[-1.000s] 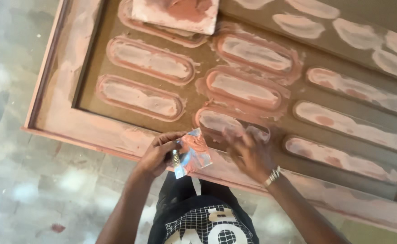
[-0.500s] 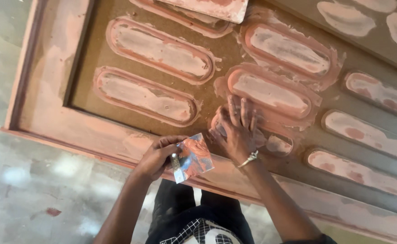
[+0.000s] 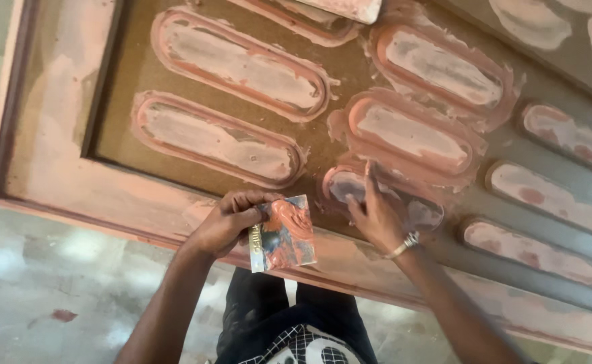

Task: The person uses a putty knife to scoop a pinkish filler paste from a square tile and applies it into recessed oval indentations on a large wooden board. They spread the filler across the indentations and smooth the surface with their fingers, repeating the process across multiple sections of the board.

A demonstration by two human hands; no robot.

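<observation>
Head view: carved wooden door panel (image 3: 73,168) lies flat, its oval recesses smeared with pinkish filler. Left hand (image 3: 225,219) grips a small square card (image 3: 284,234) loaded with reddish putty, held over the panel's near rail. Right hand (image 3: 377,216), bracelet (image 3: 404,245) on wrist, presses fingers flat into a small oval recess (image 3: 350,183). Mottled grey floor (image 3: 40,296) below the panel edge.

Bare forearms; silver bracelet (image 3: 404,244); black patterned shirt (image 3: 303,347)
</observation>
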